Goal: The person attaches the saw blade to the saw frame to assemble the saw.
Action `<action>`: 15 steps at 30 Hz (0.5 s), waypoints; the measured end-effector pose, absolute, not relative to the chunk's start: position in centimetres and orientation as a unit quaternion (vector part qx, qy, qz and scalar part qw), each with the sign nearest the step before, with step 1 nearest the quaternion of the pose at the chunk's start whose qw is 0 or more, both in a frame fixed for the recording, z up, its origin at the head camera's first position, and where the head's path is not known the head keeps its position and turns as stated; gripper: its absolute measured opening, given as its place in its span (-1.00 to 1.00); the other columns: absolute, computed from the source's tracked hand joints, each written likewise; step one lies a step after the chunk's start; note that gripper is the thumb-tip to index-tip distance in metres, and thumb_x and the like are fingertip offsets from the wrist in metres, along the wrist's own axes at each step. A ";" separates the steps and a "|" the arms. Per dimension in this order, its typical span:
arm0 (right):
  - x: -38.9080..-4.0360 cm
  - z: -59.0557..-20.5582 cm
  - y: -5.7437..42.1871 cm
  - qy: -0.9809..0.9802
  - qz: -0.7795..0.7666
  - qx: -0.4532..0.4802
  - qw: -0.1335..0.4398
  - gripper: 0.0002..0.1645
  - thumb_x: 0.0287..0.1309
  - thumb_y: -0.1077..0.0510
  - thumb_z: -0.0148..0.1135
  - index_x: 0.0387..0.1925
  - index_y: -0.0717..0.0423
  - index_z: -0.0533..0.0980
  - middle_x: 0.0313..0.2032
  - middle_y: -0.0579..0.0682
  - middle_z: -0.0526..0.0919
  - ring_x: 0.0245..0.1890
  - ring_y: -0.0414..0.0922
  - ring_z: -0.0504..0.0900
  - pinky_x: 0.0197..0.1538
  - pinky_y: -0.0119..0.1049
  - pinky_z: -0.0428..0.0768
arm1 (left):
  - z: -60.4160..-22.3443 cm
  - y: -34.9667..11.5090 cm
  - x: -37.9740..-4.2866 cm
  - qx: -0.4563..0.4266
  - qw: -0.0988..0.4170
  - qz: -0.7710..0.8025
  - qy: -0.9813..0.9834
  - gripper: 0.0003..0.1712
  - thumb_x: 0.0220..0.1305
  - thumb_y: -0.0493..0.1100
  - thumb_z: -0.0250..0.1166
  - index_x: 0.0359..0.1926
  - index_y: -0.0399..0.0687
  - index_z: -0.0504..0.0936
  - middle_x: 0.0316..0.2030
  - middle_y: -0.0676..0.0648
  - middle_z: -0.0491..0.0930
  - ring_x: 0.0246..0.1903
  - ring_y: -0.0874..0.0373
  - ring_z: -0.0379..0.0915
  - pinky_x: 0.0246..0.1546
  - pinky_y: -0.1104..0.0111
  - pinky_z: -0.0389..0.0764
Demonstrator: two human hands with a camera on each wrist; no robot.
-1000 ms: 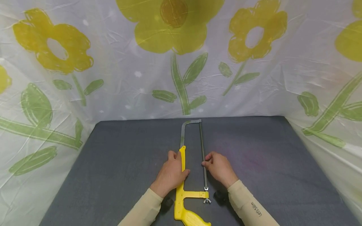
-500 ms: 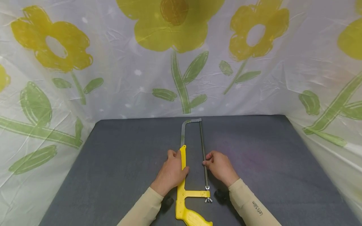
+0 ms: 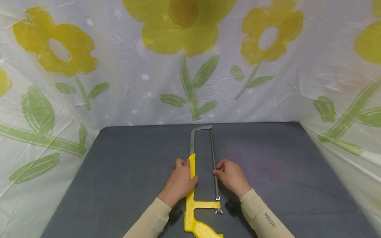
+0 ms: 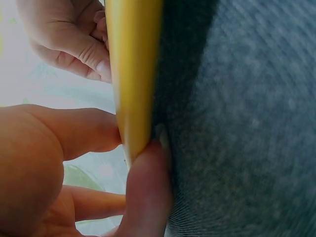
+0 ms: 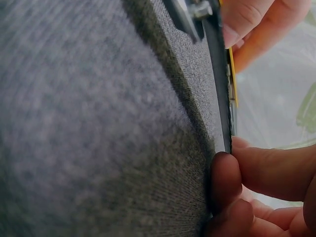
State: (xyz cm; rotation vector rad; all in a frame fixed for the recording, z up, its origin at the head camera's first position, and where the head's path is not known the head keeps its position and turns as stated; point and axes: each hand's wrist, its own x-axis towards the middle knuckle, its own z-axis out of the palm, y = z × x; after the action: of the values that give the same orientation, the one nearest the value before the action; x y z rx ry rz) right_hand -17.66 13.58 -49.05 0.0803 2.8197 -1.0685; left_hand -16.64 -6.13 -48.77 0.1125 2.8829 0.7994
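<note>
While its handle (image 3: 204,229) sits nearest, a hacksaw (image 3: 192,168) points to the far side

As I look on, the hacksaw is around the middle of the dark cloth (image 3: 134,165), its long axis running from near to far, with only a slight lean to the left at the far end. The bent steel end is the farthest part, close to the cloth's far edge, and the handle slants off to the near right. The yellow frame makes the left side and the blade (image 3: 213,153) the right. The left hand (image 3: 179,181) grips that frame, thumb on the inner side; the right hand (image 3: 232,177) pinches the blade partway along. The two hands are apart, the saw's open middle between them. A wing nut (image 3: 218,211) sits just nearer than the yellow crossbar (image 3: 206,205). Whether the saw lies flat or is slightly lifted, I cannot tell. Beyond the far edge hangs a white curtain (image 3: 128,76) with yellow flowers
</note>
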 end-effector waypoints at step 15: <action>-17.6 -49.4 13.6 0.933 -0.354 0.029 0.050 -0.76 0.11 0.04 0.46 -0.36 0.05 0.56 -0.57 -0.12 0.56 -0.55 -0.17 0.45 -0.41 -0.29 0.40 | -49.0 -6.2 -16.8 0.043 0.065 0.265 0.961 -0.07 0.26 -0.03 0.40 0.49 -0.34 0.22 0.05 -0.35 0.34 -0.67 0.17 0.37 -0.65 0.42 0.48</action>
State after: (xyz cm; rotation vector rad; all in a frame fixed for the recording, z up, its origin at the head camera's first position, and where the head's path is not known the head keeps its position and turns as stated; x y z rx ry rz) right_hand -17.60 13.62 -49.37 0.0895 2.8435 -1.0783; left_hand -16.77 -6.22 -48.96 0.1287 2.9014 0.7994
